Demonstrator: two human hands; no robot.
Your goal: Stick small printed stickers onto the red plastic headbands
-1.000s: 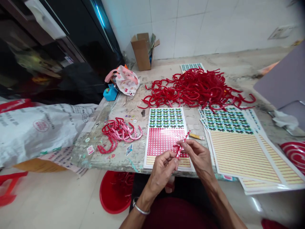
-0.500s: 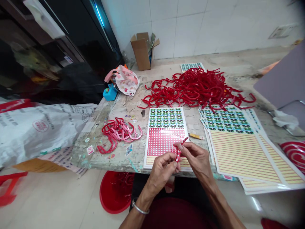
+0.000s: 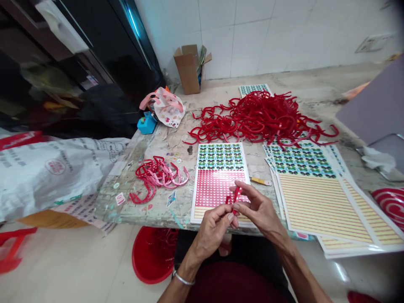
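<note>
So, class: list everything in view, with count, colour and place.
heaped plastic headbands: dozens, red, far side of stained worktop
smaller headband tangle: several, pinkish red, worktop left
printed paper sticker sheet: one, green and pink, worktop centre
stacked sticker sheets: several, green and yellow, worktop right
cardboard box: one, brown, by the wall
woven plastic sack: one, white, left of worktop
round plastic basin: one, red, floor
silver bangle: one, left wrist
left hand: one, bare, fingers pinching red strip
right hand: one, bare, fingers on that strip
</note>
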